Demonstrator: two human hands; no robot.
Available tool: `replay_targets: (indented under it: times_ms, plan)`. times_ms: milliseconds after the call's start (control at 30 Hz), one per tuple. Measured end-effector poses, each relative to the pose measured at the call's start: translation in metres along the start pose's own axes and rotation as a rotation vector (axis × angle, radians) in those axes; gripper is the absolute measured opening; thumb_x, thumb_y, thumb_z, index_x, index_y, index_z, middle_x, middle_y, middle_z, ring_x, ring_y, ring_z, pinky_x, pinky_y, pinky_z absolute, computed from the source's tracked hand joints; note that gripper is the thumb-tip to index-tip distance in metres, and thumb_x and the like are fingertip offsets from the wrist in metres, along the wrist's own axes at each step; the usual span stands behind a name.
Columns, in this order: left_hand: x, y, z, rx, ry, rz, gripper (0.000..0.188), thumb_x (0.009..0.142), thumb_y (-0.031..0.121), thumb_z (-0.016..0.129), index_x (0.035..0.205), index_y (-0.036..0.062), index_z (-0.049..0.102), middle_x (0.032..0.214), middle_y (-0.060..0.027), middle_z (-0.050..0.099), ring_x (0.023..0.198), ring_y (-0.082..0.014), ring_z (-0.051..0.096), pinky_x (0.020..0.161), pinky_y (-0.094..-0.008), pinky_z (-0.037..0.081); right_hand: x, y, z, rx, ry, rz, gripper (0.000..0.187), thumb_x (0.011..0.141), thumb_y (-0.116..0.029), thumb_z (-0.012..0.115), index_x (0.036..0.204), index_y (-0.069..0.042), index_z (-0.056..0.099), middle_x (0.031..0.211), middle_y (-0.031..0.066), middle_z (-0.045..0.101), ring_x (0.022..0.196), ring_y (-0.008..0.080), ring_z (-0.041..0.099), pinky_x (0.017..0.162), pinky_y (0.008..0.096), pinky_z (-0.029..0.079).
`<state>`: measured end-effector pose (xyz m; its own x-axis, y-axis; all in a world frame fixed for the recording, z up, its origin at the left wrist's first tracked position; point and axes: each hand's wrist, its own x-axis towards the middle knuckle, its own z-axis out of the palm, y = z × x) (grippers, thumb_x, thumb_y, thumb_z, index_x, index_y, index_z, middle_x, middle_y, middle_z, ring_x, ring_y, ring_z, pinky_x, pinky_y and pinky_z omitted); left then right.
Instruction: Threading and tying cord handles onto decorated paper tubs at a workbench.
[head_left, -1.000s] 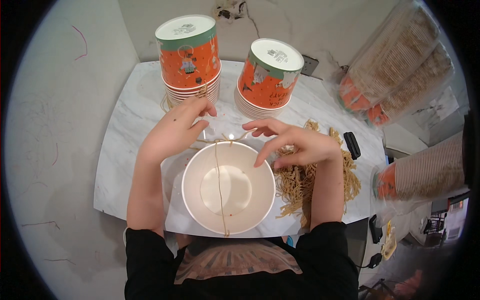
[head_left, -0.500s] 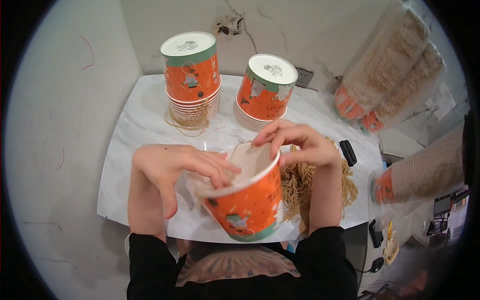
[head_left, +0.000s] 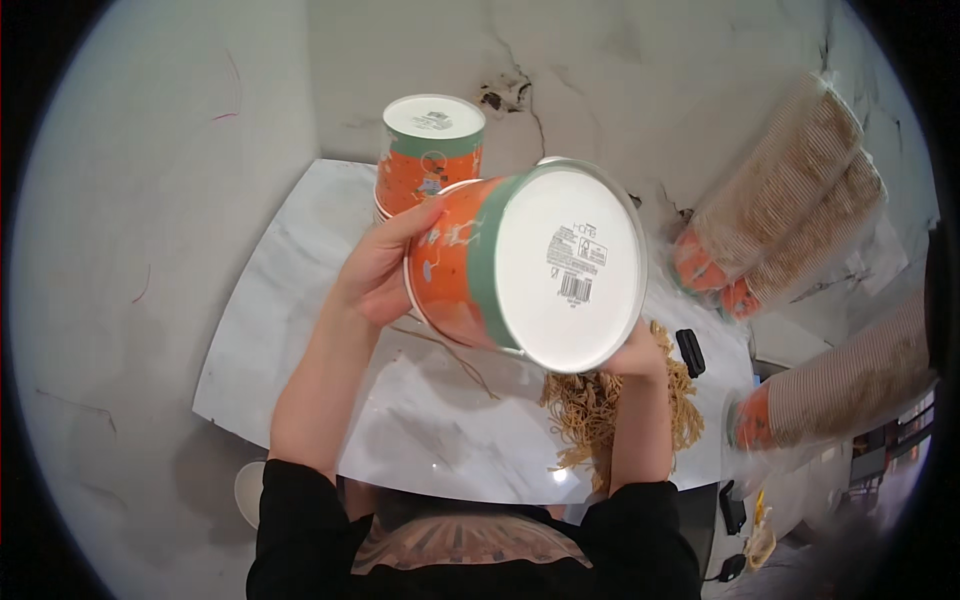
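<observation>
Both hands hold an orange paper bucket (head_left: 500, 265) with a green band, lifted above the table and turned over so its white bottom faces the camera. My left hand (head_left: 378, 272) grips its orange side wall. My right hand (head_left: 640, 352) is mostly hidden behind the bucket's lower right edge. Below it, a pile of tan string-like strands (head_left: 600, 410) lies on the white marble table (head_left: 300, 340), and one loose strand trails from the bucket's rim.
A stack of upturned orange buckets (head_left: 430, 150) stands at the table's back. Clear bags of nested cups (head_left: 790, 215) lie at the right, another sleeve of cups (head_left: 850, 385) lower right. A small black object (head_left: 691, 352) rests near the strands.
The bucket sat upright on the table with its open mouth up. It has since been lifted, tipped and turned upside down, closer to the camera.
</observation>
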<state>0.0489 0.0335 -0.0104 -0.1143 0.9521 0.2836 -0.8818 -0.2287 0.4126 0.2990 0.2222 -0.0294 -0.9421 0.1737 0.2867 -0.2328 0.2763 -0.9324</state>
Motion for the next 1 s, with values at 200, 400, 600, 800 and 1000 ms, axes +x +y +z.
replay_targets:
  times_ms: [200,400,600,800,1000]
  plan:
    - [-0.003,0.014,-0.008,-0.026,-0.033,0.103,0.045,0.109,0.030,0.046,0.141,-0.0010,0.050,0.135,-0.0154,0.063,0.118,-0.0231,0.065,0.103,-0.0403,0.054,0.035,-0.025,0.042,-0.041,0.257,-0.121,0.127,0.053,-0.017,0.102,0.154,-0.001,0.026,0.148,0.0167,0.046,0.131,0.0269,0.054,0.104,0.0409,0.050]
    - [-0.015,0.043,0.003,0.266,0.380,0.209,0.054,0.104,0.046,0.054,0.133,0.0006,0.056,0.120,-0.0079,0.068,0.112,-0.0227,0.067,0.097,-0.0354,0.056,0.097,-0.055,0.038,0.127,0.395,-0.195,0.106,0.057,-0.003,0.096,0.144,-0.002,0.035,0.135,0.0145,0.056,0.125,0.0253,0.057,0.103,0.0397,0.051]
    - [-0.021,0.070,-0.025,0.052,0.245,0.559,0.022,0.102,0.021,0.061,0.114,0.0036,0.056,0.104,-0.0083,0.058,0.108,-0.0226,0.059,0.110,-0.0433,0.049,0.177,-0.052,0.029,-0.165,0.452,-0.347,0.101,0.063,-0.010,0.093,0.146,-0.007,0.035,0.137,0.0109,0.052,0.127,0.0232,0.054,0.112,0.0419,0.042]
    - [-0.013,0.069,-0.038,0.139,0.214,0.585,0.027,0.103,0.016,0.057,0.126,0.0023,0.053,0.132,-0.0111,0.055,0.130,-0.0255,0.050,0.117,-0.0456,0.039,0.233,-0.047,0.037,-0.214,0.414,-0.359,0.116,0.065,-0.018,0.096,0.155,-0.005,0.024,0.143,0.0160,0.050,0.132,0.0263,0.053,0.107,0.0413,0.050]
    - [-0.012,0.068,-0.036,0.188,0.232,0.556,0.035,0.103,0.019,0.055,0.133,0.0016,0.053,0.134,-0.0087,0.055,0.131,-0.0225,0.050,0.114,-0.0419,0.039,0.256,-0.025,0.024,-0.153,0.298,-0.178,0.123,0.065,-0.020,0.097,0.158,-0.004,0.018,0.138,0.0161,0.056,0.128,0.0260,0.057,0.107,0.0408,0.050]
